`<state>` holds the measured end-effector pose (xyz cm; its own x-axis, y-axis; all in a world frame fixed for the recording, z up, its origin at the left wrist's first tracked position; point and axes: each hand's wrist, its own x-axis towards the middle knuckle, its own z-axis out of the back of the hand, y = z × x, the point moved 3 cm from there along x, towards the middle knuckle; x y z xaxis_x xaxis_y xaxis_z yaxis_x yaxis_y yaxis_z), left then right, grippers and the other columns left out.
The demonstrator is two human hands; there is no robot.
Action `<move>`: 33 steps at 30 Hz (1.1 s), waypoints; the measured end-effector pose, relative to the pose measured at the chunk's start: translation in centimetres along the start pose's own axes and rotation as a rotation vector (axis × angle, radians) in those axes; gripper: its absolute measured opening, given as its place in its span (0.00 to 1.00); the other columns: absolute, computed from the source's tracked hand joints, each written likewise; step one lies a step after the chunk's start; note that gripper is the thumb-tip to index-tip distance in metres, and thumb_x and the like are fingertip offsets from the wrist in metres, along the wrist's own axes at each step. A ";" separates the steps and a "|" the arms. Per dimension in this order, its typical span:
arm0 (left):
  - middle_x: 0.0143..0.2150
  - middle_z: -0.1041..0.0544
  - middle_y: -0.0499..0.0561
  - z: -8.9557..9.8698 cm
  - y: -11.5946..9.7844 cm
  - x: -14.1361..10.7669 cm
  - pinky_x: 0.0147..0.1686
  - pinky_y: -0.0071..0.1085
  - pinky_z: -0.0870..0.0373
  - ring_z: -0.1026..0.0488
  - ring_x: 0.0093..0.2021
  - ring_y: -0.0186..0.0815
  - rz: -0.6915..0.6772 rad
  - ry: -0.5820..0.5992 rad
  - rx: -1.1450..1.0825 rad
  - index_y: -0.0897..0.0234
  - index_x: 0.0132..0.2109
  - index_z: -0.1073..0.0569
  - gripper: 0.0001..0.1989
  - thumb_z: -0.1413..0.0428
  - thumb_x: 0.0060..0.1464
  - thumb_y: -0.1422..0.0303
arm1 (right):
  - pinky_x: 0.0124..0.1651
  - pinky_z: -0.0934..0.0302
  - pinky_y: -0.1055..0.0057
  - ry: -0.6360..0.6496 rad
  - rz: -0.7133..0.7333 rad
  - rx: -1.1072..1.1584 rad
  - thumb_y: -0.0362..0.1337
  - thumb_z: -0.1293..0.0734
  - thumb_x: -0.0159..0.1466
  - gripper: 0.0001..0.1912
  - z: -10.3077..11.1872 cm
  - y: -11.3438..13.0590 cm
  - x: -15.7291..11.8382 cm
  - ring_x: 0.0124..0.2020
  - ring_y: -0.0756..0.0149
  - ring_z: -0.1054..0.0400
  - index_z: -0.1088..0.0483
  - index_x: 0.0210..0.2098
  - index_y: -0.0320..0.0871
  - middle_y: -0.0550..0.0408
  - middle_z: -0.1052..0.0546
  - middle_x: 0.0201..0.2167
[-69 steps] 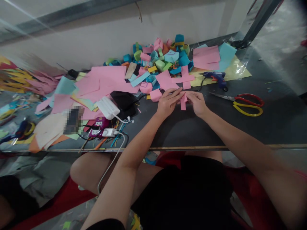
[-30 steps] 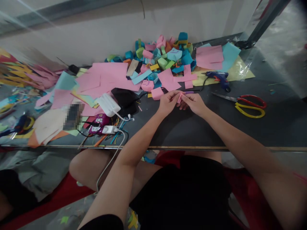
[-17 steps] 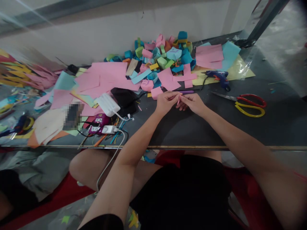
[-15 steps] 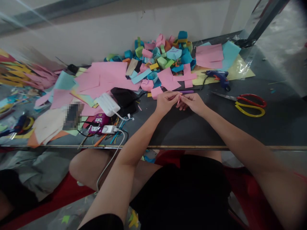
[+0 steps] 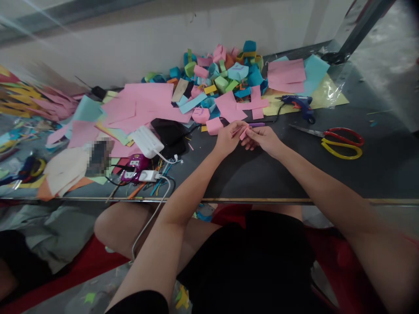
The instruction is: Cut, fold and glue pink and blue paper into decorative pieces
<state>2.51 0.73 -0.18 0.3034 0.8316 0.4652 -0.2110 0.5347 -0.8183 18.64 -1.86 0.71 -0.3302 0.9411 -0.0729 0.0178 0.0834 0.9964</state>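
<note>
On the dark grey, flat-topped surface (image 5: 278, 179), by size:

- Along the back, by the wall: wide heap of folded paper shapes in blue, green, pink and orange (image 5: 222, 83).
- Left of heap, just touching: large flat pink paper sheets (image 5: 153, 96), overlapping.
- Right side: long-bladed steel scissors with one red and one yellow loop handle (image 5: 321, 134). Lying flat, blades pointing left toward the hands, well apart from them.
- Left hand (image 5: 229, 137) and right hand (image 5: 266, 140): in front of the heap, meeting at the tips.
- Black fabric-looking pouch (image 5: 168, 135): left of the left hand.
- Blue glue gun with orange trigger (image 5: 299, 104): behind the scissors, nozzle pointing left, partly over yellow paper.
- Flat pink paper cross (image 5: 255, 104): behind the right hand, at the front edge of the heap.
- Folded pink paper box (image 5: 214, 126): just beside the left hand.
- Slim purple stick (image 5: 257, 124): just behind the fingers, one end hidden by them.
- Small folded pink paper strip (image 5: 244, 132): between both hands, in front of the heap. Thumb and forefinger of each hand pinch it; the right hand's other fingers curl underneath. Fold details too small to read.
</note>
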 end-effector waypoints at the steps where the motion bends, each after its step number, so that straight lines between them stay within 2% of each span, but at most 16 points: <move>1: 0.49 0.14 0.55 0.0 0.1 0.0 0.54 0.37 0.19 0.16 0.51 0.39 -0.010 0.002 0.022 0.60 0.51 0.19 0.13 0.44 0.67 0.61 | 0.24 0.33 0.76 -0.018 0.015 -0.010 0.60 0.27 0.62 0.26 0.1 0.0 0.0 0.22 0.72 0.27 0.21 0.32 0.40 0.49 0.17 0.29; 4: 0.53 0.15 0.53 0.0 0.0 0.1 0.58 0.39 0.21 0.18 0.55 0.40 -0.037 0.003 0.049 0.57 0.53 0.18 0.13 0.44 0.66 0.64 | 0.23 0.34 0.77 -0.076 0.073 -0.020 0.61 0.26 0.61 0.27 0.3 0.1 0.1 0.22 0.74 0.28 0.22 0.31 0.41 0.49 0.16 0.31; 7: 0.50 0.14 0.52 -0.3 -0.2 0.1 0.56 0.37 0.20 0.17 0.52 0.38 -0.028 -0.026 -0.002 0.58 0.51 0.18 0.13 0.46 0.67 0.65 | 0.23 0.35 0.77 -0.113 0.103 -0.005 0.62 0.24 0.57 0.27 0.4 0.3 0.1 0.22 0.74 0.28 0.23 0.30 0.42 0.52 0.18 0.29; 13: 0.44 0.14 0.52 -0.5 -0.5 -0.1 0.51 0.33 0.19 0.16 0.47 0.35 0.026 -0.109 -0.036 0.60 0.46 0.17 0.12 0.44 0.66 0.64 | 0.22 0.37 0.73 -0.067 0.088 -0.070 0.66 0.27 0.57 0.31 -0.1 0.6 -0.2 0.21 0.72 0.31 0.24 0.28 0.42 0.50 0.19 0.28; 15: 0.42 0.14 0.52 -0.3 -0.5 -0.2 0.49 0.33 0.19 0.16 0.45 0.36 0.026 -0.123 -0.029 0.61 0.44 0.16 0.11 0.43 0.65 0.63 | 0.24 0.37 0.72 -0.118 0.164 -0.176 0.65 0.27 0.57 0.30 0.0 0.8 -0.5 0.21 0.71 0.31 0.23 0.28 0.42 0.51 0.19 0.27; 19: 0.35 0.14 0.51 0.0 -0.6 -0.3 0.44 0.34 0.18 0.17 0.39 0.37 0.018 -0.128 0.027 0.62 0.44 0.16 0.14 0.42 0.64 0.58 | 0.32 0.34 0.68 -0.304 0.344 -0.335 0.59 0.24 0.58 0.23 0.4 1.6 -1.1 0.27 0.68 0.29 0.22 0.32 0.44 0.53 0.19 0.30; 23: 0.38 0.14 0.51 0.0 -1.0 -0.3 0.44 0.35 0.19 0.16 0.40 0.38 -0.040 -0.113 0.093 0.60 0.43 0.16 0.15 0.43 0.65 0.56 | 0.35 0.33 0.66 -0.357 0.374 -0.365 0.56 0.26 0.60 0.19 0.5 2.0 -1.4 0.28 0.66 0.29 0.21 0.32 0.45 0.53 0.19 0.29; 28: 0.33 0.14 0.49 0.1 -1.2 -0.4 0.41 0.35 0.19 0.16 0.38 0.38 -0.081 -0.094 0.114 0.58 0.41 0.15 0.14 0.44 0.65 0.58 | 0.34 0.34 0.65 -0.353 0.348 -0.355 0.53 0.26 0.60 0.17 0.6 1.9 -1.3 0.26 0.67 0.30 0.21 0.30 0.45 0.54 0.21 0.26; 33: 0.38 0.13 0.50 0.3 -1.2 -0.5 0.41 0.35 0.19 0.16 0.38 0.38 -0.080 -0.077 0.141 0.57 0.45 0.14 0.13 0.43 0.65 0.61 | 0.28 0.35 0.68 -0.278 0.319 -0.244 0.59 0.26 0.58 0.22 0.9 1.1 -0.6 0.24 0.69 0.31 0.22 0.29 0.44 0.54 0.21 0.26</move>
<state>2.39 -0.28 0.70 0.2530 0.7918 0.5560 -0.3189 0.6108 -0.7247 19.71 -2.04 1.86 -0.0787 0.9619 0.2620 -0.1556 -0.2714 0.9498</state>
